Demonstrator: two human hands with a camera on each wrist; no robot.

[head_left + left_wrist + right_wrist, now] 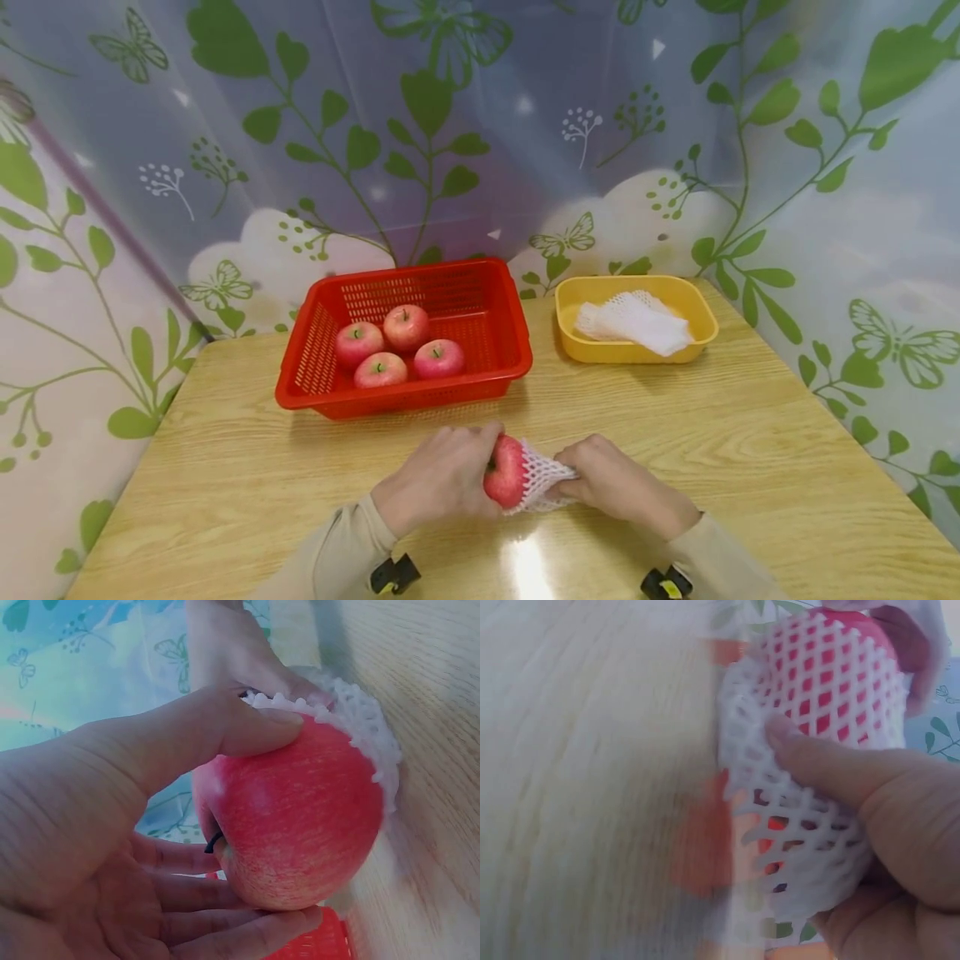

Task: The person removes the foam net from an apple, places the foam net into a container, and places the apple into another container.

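Observation:
A red apple (504,473) is partly inside a white foam net sleeve (542,477), just above the table. My left hand (450,471) grips the apple's bare stem end, thumb on one side and fingers on the other, as the left wrist view shows the apple (300,810). The net's edge (371,742) lies around the apple's far half. My right hand (611,479) pinches the loose end of the net; in the right wrist view the thumb presses on the mesh (810,825), whose tail hangs past the apple.
A red plastic basket (408,400) holding several apples (381,371) stands at the back left of the wooden table (750,467). At the back right is a yellow tray (637,352) with more white foam nets (637,321). A patterned curtain (525,125) borders the table behind.

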